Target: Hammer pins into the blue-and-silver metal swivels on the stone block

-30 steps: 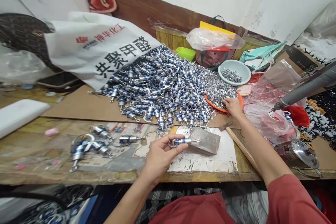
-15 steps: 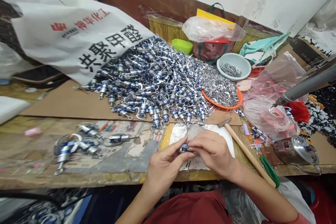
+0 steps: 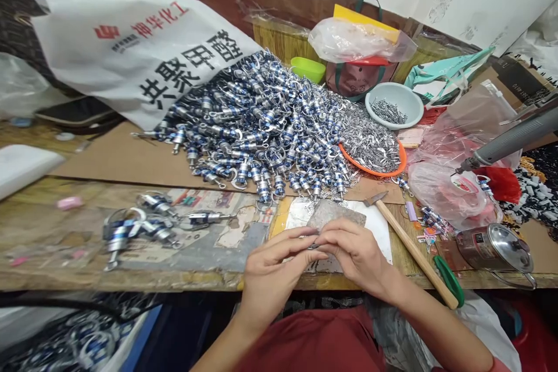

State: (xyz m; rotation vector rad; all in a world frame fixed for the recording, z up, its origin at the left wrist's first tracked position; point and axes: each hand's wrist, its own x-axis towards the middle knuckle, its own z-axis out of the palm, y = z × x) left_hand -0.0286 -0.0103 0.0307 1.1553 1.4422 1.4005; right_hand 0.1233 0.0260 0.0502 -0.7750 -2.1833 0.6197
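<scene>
My left hand [image 3: 272, 264] and my right hand [image 3: 355, 250] meet over the front of the bench, fingertips pinched together. Between them is a small blue and silver metal keychain [image 3: 313, 246], mostly covered by the fingers. Just beyond the hands lies a flat grey metal block [image 3: 333, 215] on a white sheet [image 3: 378, 232]. To the right rests a hammer [image 3: 414, 247] with a wooden handle. Several finished-looking blue and silver keychains [image 3: 117, 238] lie apart on the left of the bench.
A large heap of keychains [image 3: 261, 133] fills the middle, partly under a white printed sack [image 3: 131, 40]. Behind the hammer, an orange tray [image 3: 387, 173] holds small metal links. A pale bowl [image 3: 394, 99], a grey power tool [image 3: 505, 142] and a lidded steel cup [image 3: 492, 250] stand right.
Both hands stay together, but the fingers have closed further over the keychain, hiding its blue part. The camera view has shifted slightly.
</scene>
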